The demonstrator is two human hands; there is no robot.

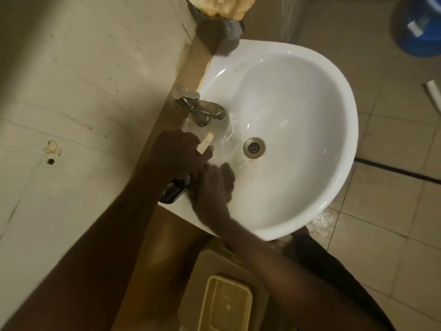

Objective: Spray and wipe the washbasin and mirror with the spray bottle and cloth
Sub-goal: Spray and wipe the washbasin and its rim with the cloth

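Much of the spray bottle (172,191) is lost under the person's arms: only a dark rounded stretch of its body shows, lying at the near-left rim of the washbasin (338,130), and a pale yellowish trigger piece (205,142) sticks out past the knuckles higher up. From what shows, the bottle's long axis runs from that dark body up toward the tap (202,108), its head end pointing at the tap and the bowl; the nozzle itself I cannot make out. A faint clear shape under the spout is too washed out to name.

The left hand (177,152) has its fingers curled round the upper part of the bottle, gripping it beside the tap base. The right hand (211,185) is smeared with motion blur, lying palm-down on the inner slope of the bowl just beside the left one; its fingers look stretched out flat, and whether a cloth lies under it I cannot tell.

Counting: one white basin, one metal tap, one drain (254,147) in the bowl's floor, two bare forearms, one bottle. At the top edge a yellow sponge-like lump (226,7) sits on a grey block (222,29), cut off by the frame. Top right, a blue bucket-like object (420,27) is half out of view on the tiled floor (386,211). Below the basin stands one beige lidded container (225,304), its lower part cropped. The wall (71,91) to the left is stained, with a chipped hole.
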